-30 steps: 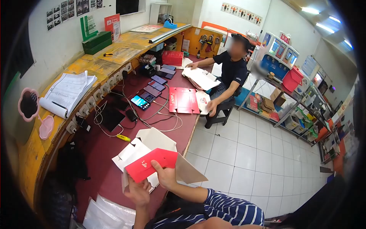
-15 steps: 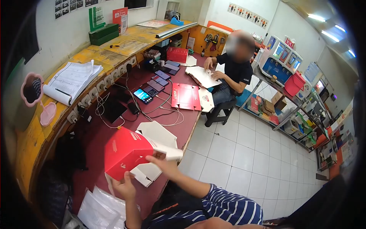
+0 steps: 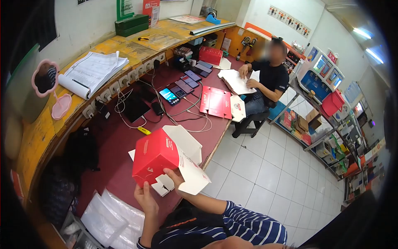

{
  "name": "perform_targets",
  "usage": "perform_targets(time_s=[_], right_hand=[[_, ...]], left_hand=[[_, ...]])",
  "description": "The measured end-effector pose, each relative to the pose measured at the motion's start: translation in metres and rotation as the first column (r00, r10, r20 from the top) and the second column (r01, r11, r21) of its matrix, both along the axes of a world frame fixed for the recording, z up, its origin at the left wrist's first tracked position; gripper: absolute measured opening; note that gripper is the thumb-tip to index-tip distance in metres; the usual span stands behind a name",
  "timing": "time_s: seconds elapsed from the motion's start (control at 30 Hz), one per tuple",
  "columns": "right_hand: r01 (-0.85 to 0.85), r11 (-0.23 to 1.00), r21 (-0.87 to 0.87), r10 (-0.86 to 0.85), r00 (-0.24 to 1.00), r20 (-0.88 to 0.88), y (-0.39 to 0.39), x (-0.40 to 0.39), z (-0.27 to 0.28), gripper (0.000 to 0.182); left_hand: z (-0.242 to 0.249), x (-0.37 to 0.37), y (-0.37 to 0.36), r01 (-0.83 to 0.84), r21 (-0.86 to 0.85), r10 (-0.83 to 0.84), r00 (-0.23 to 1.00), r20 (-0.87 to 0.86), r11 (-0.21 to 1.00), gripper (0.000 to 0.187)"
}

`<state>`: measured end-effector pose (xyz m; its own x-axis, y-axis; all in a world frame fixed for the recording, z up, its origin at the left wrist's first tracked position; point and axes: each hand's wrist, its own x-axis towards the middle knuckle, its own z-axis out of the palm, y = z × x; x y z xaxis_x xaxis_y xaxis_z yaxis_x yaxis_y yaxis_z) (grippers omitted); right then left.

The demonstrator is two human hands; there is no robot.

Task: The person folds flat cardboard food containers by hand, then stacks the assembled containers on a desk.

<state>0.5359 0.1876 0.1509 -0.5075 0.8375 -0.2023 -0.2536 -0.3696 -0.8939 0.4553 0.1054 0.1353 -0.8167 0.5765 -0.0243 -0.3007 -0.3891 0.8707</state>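
Observation:
A partly folded red cardboard box point(image 3: 154, 152) is held up over the near end of the table, its printed white lid flap point(image 3: 191, 176) standing out to the right. My left hand point(image 3: 146, 199) pinches the box's lower left corner. With its fingers at the edge where the flap meets the red side, my right hand point(image 3: 175, 178) grips the box too. Behind the box, a pale cardboard blank point(image 3: 186, 143) shows in part. Plastic bags point(image 3: 112, 220) lie to the left of my left hand.
Several phones and cables, among them a lit phone point(image 3: 169, 96), lie on the dark red table point(image 3: 112, 166). Farther along are a red flat box point(image 3: 215, 103) and a seated co-worker point(image 3: 269, 74) handling white cardboard. A yellow shelf point(image 3: 103, 52) with a notepad point(image 3: 95, 74) runs along the wall.
The box has turned in my hands, and its white flap has swung farther out and down to the right. The whole view has shifted. The co-worker's cardboard has changed shape slightly.

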Motion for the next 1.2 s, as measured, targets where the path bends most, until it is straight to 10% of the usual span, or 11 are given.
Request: perform_targets(time_s=[0.13,0.23,0.3,0.37,0.43,0.67,0.83,1.0,1.1,1.2], right_hand=[[-0.031,0.967,0.252,0.023,0.999,0.037,-0.018,-0.008,-0.004,0.034],[-0.258,0.819,0.513,0.032,0.912,0.408,-0.003,-0.001,0.014,0.030],[-0.582,0.719,0.380,0.032,0.574,0.818,0.016,0.003,0.081,0.028],[-0.236,0.841,0.487,0.065,0.938,0.341,0.032,-0.015,0.016,0.034],[-0.233,0.933,0.273,0.207,0.971,0.120,0.038,-0.026,0.008,0.034],[-0.432,0.863,0.262,0.417,0.902,0.115,0.073,-0.042,-0.032,0.026],[-0.428,0.868,0.251,0.440,0.898,0.009,0.097,-0.049,-0.029,0.023],[-0.571,0.784,-0.243,0.473,0.804,-0.360,0.084,-0.051,-0.030,0.045],[-0.597,0.801,-0.039,0.593,0.801,-0.086,0.080,-0.063,-0.037,0.025],[-0.895,0.352,-0.274,0.900,0.404,-0.166,0.084,-0.086,-0.091,0.021]], left_hand=[[0.009,0.015,0.006,-0.130,0.086,0.121,0.986,0.111,0.988,0.014],[-0.005,0.010,0.011,-0.165,0.038,0.153,0.966,0.208,0.986,0.016],[-0.017,0.001,0.007,-0.018,-0.002,0.018,0.968,0.252,1.000,0.019],[-0.021,-0.004,0.005,-0.062,-0.023,0.066,0.903,0.424,0.998,0.024],[-0.022,-0.011,0.003,-0.013,0.067,-0.023,0.863,0.505,0.998,0.027],[-0.004,-0.014,0.024,-0.321,-0.292,0.357,0.931,0.078,0.901,0.017],[-0.010,0.002,0.033,-0.249,-0.299,0.320,0.922,0.219,0.921,0.019],[-0.001,0.012,0.056,-0.292,-0.016,0.252,0.795,0.552,0.956,0.018],[-0.022,0.009,0.055,-0.409,-0.001,0.319,0.709,0.629,0.912,0.014],[-0.062,0.000,0.029,-0.388,0.291,0.057,0.678,0.732,0.875,0.020]])
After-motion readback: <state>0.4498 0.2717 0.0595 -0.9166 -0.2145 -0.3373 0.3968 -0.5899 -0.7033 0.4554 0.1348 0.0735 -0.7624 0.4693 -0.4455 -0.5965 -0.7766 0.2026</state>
